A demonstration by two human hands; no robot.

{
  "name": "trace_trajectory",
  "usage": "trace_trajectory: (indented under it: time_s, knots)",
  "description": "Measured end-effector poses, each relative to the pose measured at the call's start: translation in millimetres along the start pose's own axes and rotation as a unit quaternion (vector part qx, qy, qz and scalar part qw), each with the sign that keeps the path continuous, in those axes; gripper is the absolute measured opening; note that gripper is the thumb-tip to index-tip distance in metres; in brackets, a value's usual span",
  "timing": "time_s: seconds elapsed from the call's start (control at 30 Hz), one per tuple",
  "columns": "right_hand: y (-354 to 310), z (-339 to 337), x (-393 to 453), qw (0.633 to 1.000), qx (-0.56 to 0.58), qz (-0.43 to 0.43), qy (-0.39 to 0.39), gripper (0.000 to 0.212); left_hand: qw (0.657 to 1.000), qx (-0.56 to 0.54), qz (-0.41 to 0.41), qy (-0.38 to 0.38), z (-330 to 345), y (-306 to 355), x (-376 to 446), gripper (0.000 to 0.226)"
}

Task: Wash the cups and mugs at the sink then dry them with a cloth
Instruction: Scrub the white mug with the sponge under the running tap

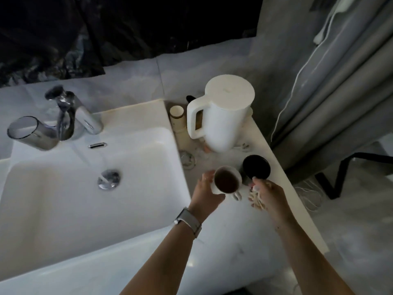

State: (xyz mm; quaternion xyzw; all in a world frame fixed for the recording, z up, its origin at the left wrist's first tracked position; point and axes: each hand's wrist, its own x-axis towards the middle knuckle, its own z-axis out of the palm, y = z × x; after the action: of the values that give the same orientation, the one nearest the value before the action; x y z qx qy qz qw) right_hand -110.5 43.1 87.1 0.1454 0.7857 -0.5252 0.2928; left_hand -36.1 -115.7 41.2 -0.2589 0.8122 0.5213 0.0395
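A white mug point(227, 181) with a dark inside is over the counter just right of the sink. My left hand point(207, 191) grips it around its left side, and its handle points down towards me. My right hand point(269, 195) is beside the mug on the right and holds a pale bunched cloth point(256, 199). A black cup point(256, 166) stands upright on the counter right behind my right hand. A clear glass tumbler point(29, 133) lies tilted at the left of the tap. Water runs from the chrome tap point(72, 116) into the white sink point(148, 158).
A white electric kettle point(221, 116) stands at the back of the counter, with a small cylindrical container point(177, 118) to its left. A small glass dish point(187, 159) lies by the sink rim. Grey curtains point(331, 81) hang at the right. The counter's right edge drops to the floor.
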Motion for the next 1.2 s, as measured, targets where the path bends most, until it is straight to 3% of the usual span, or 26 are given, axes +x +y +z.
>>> trace_trajectory:
  time_s: [0.13,0.27,0.77,0.97,1.07,1.2]
  knots:
    - [13.2,-15.1,21.4,0.999,-0.02,0.027,-0.02,0.03,0.999,0.009,-0.044,0.027,41.0,-16.5,17.6,0.102]
    - [21.9,-22.8,36.3,0.998,-0.033,0.027,-0.042,0.024,0.996,-0.013,-0.033,0.086,63.9,-27.0,34.5,0.114]
    - [9.6,-33.9,38.7,0.999,-0.005,-0.025,-0.033,0.023,0.974,-0.087,0.058,0.203,66.0,6.3,16.4,0.093]
    - [-24.2,-15.1,5.5,0.982,0.018,-0.155,-0.102,0.015,0.965,-0.12,0.105,0.209,12.9,25.1,-7.0,0.098]
    - [-43.2,5.8,-16.3,0.956,-0.011,-0.235,-0.177,0.027,0.956,-0.139,0.115,0.23,-23.7,21.4,-19.2,0.1]
    - [-62.1,51.9,-32.4,0.913,-0.088,-0.3,-0.262,0.019,0.943,-0.18,0.109,0.259,-73.9,1.6,-37.6,0.097]
